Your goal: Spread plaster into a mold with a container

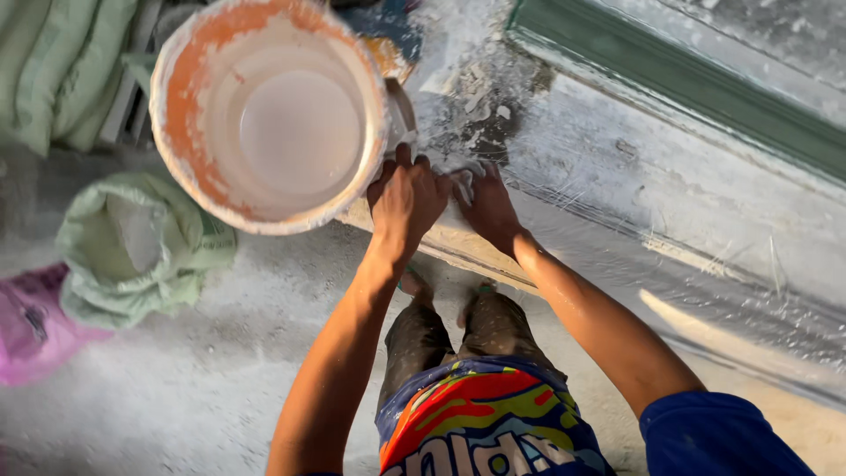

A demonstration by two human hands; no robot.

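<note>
My left hand (405,198) rests on the edge of a plaster-smeared ledge (564,167), right beside a big orange bucket (181,79) crusted white and filled with white liquid. Its fingers are curled around a pale flat scraper blade (402,110) that sticks up along the bucket's rim. My right hand (489,210) lies next to it on the ledge. Its fingers close on a small white-coated flat piece (463,186) between the two hands. What sits under the palms is hidden.
Clear plastic film (705,264) covers the ledge below a green frame (687,84). An open pale-green sack of powder (132,247) and a pink bag (31,322) lie on the dusty floor at left. More green sacks (53,62) are stacked top left. My knees are below the hands.
</note>
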